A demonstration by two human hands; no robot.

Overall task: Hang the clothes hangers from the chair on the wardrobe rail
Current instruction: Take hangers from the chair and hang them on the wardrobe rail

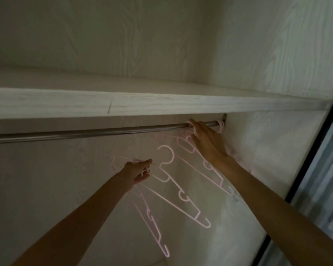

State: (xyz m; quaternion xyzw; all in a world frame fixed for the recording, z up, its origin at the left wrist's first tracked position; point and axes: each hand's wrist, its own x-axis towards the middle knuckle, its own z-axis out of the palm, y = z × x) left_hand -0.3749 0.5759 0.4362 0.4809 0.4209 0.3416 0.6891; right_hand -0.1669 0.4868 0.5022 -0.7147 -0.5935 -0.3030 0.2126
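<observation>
Pale woodgrain wardrobe (277, 45), shelf (123, 100) above rail (85, 133).

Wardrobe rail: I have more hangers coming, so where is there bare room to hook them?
The rail is bare from the picture's left edge up to the right hand. The right end is crowded: pink hangers sit by the bracket. The left hand holds more hangers below.

Pale pink plastic hangers (181, 191) tilted below steel rail (85, 133), others hooked far right.
</observation>
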